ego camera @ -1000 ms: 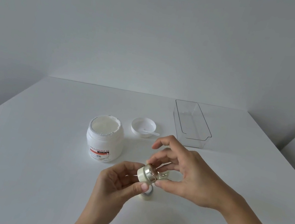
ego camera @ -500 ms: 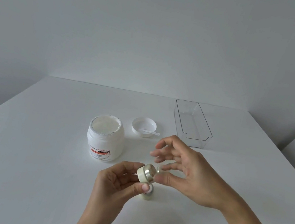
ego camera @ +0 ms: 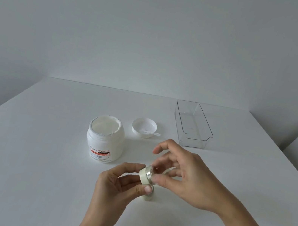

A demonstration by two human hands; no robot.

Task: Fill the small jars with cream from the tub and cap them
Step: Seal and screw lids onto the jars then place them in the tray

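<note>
My left hand (ego camera: 110, 189) holds a small cream jar (ego camera: 144, 175) with a silver band, tipped on its side above the table. My right hand (ego camera: 191, 182) pinches the jar's silver-banded end between thumb and fingers, its index finger lifted. A second small jar (ego camera: 146, 197) stands on the table just under my left thumb, mostly hidden. Something cream-coloured shows between my right fingers, and I cannot tell what it is. The open white tub (ego camera: 104, 139), full of cream, stands to the upper left of my hands.
The tub's white lid (ego camera: 142, 126) lies upturned behind my hands with a small white spatula (ego camera: 151, 133) resting in it. A clear plastic tray (ego camera: 208, 135) sits at the back right on the white table (ego camera: 37, 153). A white surface edge shows at far right.
My right hand's fingers have shifted around the jar's silver end, closing on it again after spreading. The left hand and jar have stayed nearly in place.
</note>
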